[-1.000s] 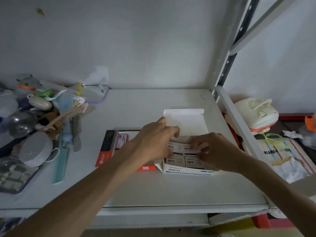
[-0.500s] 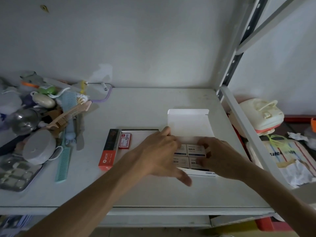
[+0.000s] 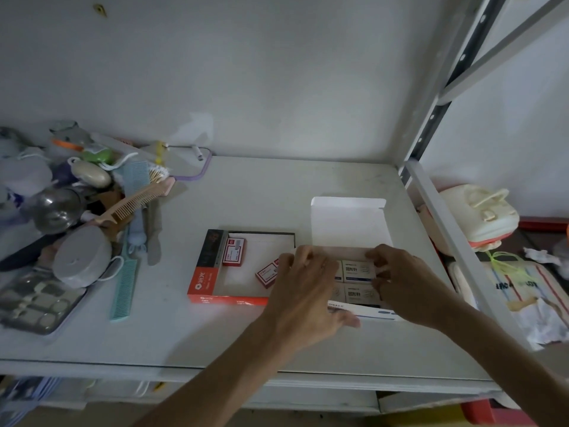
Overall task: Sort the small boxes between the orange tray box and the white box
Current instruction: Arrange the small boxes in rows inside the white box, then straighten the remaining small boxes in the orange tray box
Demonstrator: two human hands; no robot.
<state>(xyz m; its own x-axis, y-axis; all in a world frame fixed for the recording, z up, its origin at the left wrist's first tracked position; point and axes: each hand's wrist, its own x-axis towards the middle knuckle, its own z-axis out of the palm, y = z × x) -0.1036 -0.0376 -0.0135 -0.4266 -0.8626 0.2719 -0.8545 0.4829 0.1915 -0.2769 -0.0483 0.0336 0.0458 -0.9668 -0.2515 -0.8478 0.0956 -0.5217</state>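
Grey metal shelf (image 3: pixel 277 192), dimly lit, with a pale wall behind it. Both hands sit over the white box (image 3: pixel 366 312), whose lid (image 3: pixel 348 223) is folded back and lies flat beyond the fingertips.

Left hand (image 3: pixel 303 291) lies spread over the box's left part, fingers loosely parted, thumb stretched along the box's near edge. Whether it grips anything underneath cannot be told; the palm hides it.

Right hand (image 3: pixel 403 285) is curled at the box's right side, thumb and forefinger narrow and touching the far-right pale box (image 3: pixel 358 269). Whether they actually pinch it is not clear. Between the two hands, pale boxes show in two rows inside the white box.

Left of the left fingertips is the orange tray (image 3: pixel 228 298), just beside the white box. One red box (image 3: pixel 234 251) lies flat in its far-left corner. A second red box (image 3: pixel 267 275) lies tilted in the tray, its right end at or under the left fingers.

Well to the left of both hands is a heap of clutter: a tan comb (image 3: pixel 135 200), a green comb (image 3: pixel 124 288) and a grey round case (image 3: pixel 81 257).

Right of the right hand, past the shelf post, sits a cream container (image 3: pixel 480 211).
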